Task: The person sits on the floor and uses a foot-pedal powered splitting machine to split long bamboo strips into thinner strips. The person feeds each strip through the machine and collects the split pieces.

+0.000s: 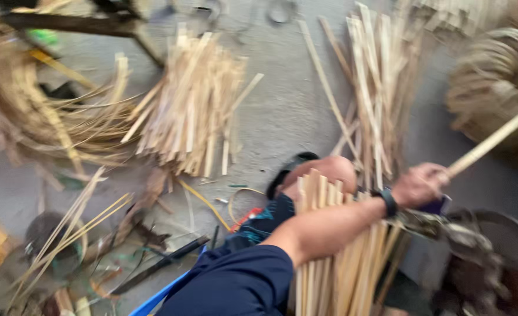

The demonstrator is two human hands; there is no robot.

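Observation:
My left hand (424, 185) is closed around a long pale bamboo stick (493, 140) that slants up to the right. A dark watch sits on that wrist, and the arm reaches across from a navy sleeve at the bottom. Under the forearm, a bundle of split bamboo strips (335, 269) stands against my bare knee (329, 171). My right hand is out of view.
A heap of short bamboo strips (191, 108) lies on the grey floor, longer strips (376, 88) at the upper right, curled shavings (48, 111) at the left. A dark knife-like blade (159, 266) lies at the lower left. A round dark vessel (499, 257) stands at the lower right.

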